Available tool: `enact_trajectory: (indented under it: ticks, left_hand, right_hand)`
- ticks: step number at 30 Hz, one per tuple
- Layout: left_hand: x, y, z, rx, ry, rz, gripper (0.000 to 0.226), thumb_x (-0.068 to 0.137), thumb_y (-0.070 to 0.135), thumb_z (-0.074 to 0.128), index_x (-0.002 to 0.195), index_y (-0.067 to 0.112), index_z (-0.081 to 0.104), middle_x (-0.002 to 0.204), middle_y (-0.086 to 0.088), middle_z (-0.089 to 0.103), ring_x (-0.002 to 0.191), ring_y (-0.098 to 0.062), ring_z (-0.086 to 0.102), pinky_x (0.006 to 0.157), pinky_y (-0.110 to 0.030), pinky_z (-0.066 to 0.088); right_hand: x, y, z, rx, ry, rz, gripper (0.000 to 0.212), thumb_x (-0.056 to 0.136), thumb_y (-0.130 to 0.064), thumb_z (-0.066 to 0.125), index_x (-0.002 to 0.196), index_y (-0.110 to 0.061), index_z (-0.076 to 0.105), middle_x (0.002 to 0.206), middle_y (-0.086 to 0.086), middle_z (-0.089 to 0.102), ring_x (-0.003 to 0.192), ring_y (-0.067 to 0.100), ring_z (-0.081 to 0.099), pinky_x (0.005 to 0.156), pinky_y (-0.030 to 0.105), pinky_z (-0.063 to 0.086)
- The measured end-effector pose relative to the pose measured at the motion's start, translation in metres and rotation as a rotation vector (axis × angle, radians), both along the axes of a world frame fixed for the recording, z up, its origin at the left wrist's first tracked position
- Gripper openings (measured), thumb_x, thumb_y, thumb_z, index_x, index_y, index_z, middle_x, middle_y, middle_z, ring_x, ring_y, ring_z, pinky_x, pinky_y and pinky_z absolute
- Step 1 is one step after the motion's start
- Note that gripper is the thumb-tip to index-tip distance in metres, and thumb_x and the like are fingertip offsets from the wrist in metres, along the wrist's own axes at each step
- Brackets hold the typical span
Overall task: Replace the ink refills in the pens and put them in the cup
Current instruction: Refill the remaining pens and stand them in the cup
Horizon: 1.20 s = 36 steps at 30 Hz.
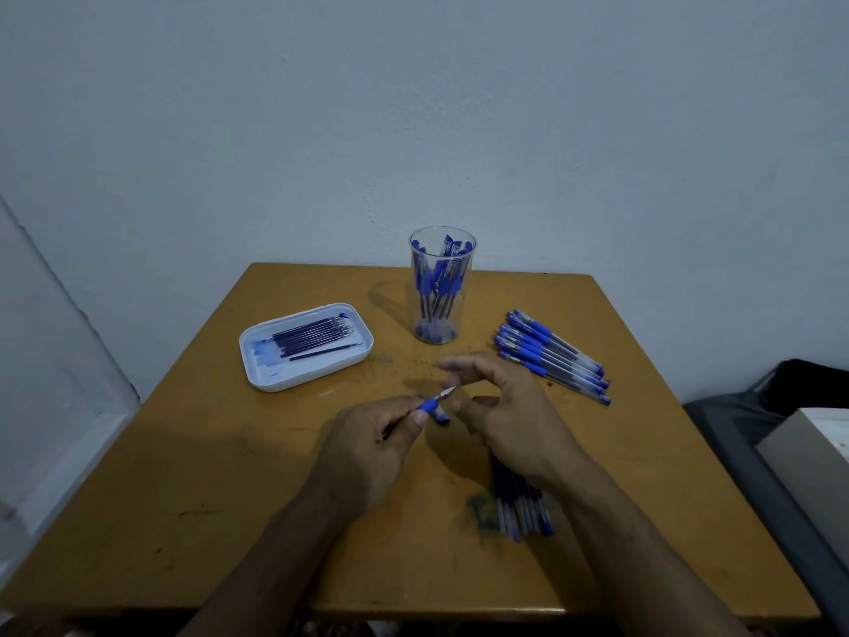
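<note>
Blue-gripped pen (429, 403) pinched in left hand (367, 445); right hand (500, 418) loosely open beside tip. Probably reassembly; next: capping, then far clear cup (442, 287).

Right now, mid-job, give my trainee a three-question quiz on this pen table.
1. True or false: the clear cup already holds pens.
2. Which hand grips the pen: A left hand, B right hand?
3. Fill in: the loose refills lie in the white ____.

Key: 1 true. 2 A; the right hand hovers by the tip with relaxed fingers. 3 tray.
</note>
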<state>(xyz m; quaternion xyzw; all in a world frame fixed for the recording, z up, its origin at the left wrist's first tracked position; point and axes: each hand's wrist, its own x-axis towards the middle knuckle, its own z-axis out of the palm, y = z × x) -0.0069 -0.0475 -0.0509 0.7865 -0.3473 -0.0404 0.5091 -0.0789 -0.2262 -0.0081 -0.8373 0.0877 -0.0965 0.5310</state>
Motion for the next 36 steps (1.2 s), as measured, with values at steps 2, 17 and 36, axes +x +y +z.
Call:
enact_trajectory:
  ticks: [2,17,36]
  left_hand:
    - [0.000,0.000,0.000,0.010,0.006,0.005,0.023,0.101,0.044,0.052,0.109,0.040,0.074,0.061,0.007,0.060,0.057,-0.015,0.055,0.058,-0.044,0.049]
    - [-0.001,0.001,-0.001,0.027,0.021,0.012,0.026,0.102,0.043,0.051,0.110,0.034,0.074,0.063,0.006,0.061,0.058,-0.016,0.056,0.059,-0.046,0.048]
    - [0.012,0.000,-0.004,-0.196,0.149,0.174,0.024,0.107,0.028,0.049,0.118,0.033,0.068,0.063,-0.004,0.062,0.059,-0.013,0.052,0.061,-0.037,0.046]
  right_hand:
    - [0.001,0.002,0.000,-0.078,-0.032,-0.077,0.010,0.095,-0.033,0.070,0.104,-0.031,0.070,0.094,-0.014,0.067,0.073,0.003,0.062,0.065,0.022,0.046]
    - [-0.001,0.002,0.000,0.001,-0.026,-0.005,0.020,0.096,-0.015,0.068,0.106,-0.032,0.070,0.098,-0.007,0.066,0.060,-0.004,0.056,0.058,0.016,0.040]
    - [-0.003,0.019,0.006,-0.644,0.102,-0.023,0.015,0.100,-0.030,0.061,0.111,-0.027,0.071,0.108,-0.008,0.052,0.093,0.007,0.052,0.082,0.024,0.048]
